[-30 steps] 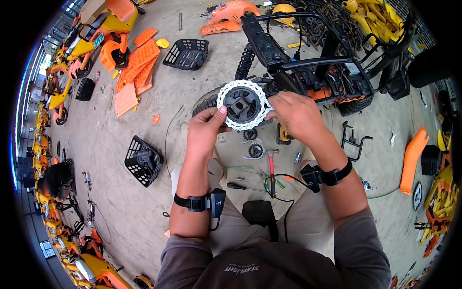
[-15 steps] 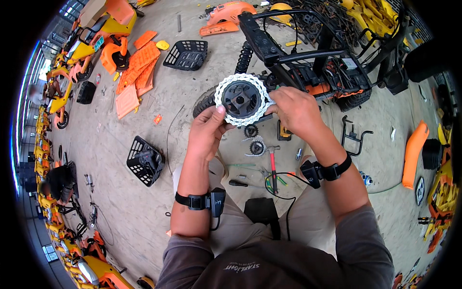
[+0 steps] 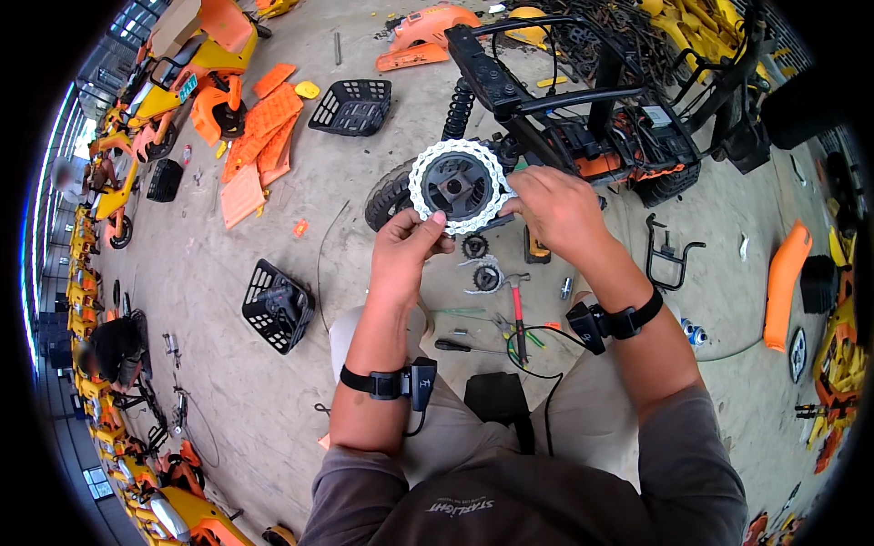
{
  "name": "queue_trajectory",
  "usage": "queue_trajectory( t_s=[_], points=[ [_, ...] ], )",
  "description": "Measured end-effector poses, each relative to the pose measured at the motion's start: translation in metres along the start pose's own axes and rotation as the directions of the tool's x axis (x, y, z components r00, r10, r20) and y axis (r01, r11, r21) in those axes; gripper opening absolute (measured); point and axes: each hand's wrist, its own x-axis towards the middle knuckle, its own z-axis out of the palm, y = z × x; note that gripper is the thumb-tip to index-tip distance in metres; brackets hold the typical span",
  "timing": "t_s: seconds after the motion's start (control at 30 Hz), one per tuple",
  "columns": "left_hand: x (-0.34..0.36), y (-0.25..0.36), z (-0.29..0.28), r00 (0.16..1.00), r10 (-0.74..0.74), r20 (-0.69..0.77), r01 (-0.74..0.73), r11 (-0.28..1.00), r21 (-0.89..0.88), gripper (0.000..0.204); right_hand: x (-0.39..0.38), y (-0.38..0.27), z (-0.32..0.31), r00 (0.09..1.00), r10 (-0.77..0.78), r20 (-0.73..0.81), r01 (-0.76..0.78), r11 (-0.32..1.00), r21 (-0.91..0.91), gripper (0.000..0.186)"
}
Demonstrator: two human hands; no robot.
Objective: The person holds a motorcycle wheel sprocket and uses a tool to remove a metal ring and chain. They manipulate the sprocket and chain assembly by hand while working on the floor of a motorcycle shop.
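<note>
Closed in a pinch, the left hand (image 3: 411,240) is gripping the lower edge of a silver chain (image 3: 418,187) that is encircling a black sprocket (image 3: 438,195); the right hand (image 3: 557,211), fingers curled, is gripping the chain's right side. Both parts are being held above the concrete floor (image 3: 205,273), near a black vehicle frame (image 3: 492,76). Lower down, a red-handled hammer (image 3: 518,311) is lying on the floor.

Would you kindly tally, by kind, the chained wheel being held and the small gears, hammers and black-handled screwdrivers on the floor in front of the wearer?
Chained wheel: 1
Small gears: 2
Hammer: 1
Black-handled screwdriver: 1
Total: 5
</note>
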Motion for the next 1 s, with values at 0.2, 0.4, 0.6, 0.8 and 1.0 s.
queue_trajectory(
  t_s=[0.2, 0.4, 0.6, 0.8, 1.0],
  points=[
    [-0.011, 0.021, 0.019, 0.995, 0.021, 0.094, 0.007, 0.957, -0.292, 0.041, -0.003, 0.005, -0.005, 0.999, 0.014, 0.034, -0.018, 0.991, 0.134, 0.026],
    [0.002, 0.021, -0.007, 0.995, -0.032, 0.09, 0.063, 0.93, -0.361, 0.048, -0.005, -0.008, 0.0, 0.984, -0.046, 0.175, 0.009, 0.979, 0.206, 0.026],
    [0.003, 0.031, -0.019, 0.98, -0.189, 0.053, 0.184, 0.979, 0.087, 0.038, -0.01, -0.01, 0.006, 0.945, -0.189, 0.267, 0.105, 0.948, 0.301, 0.023],
    [0.001, 0.036, -0.017, 0.962, -0.267, 0.065, 0.216, 0.882, 0.419, 0.029, -0.006, -0.015, 0.016, 0.861, -0.285, 0.421, 0.174, 0.943, 0.283, 0.021],
    [0.003, 0.039, -0.015, 0.977, -0.212, 0.016, 0.19, 0.905, 0.381, 0.028, -0.002, -0.013, 0.025, 0.91, -0.271, 0.314, 0.183, 0.942, 0.283, 0.025]
  ],
)
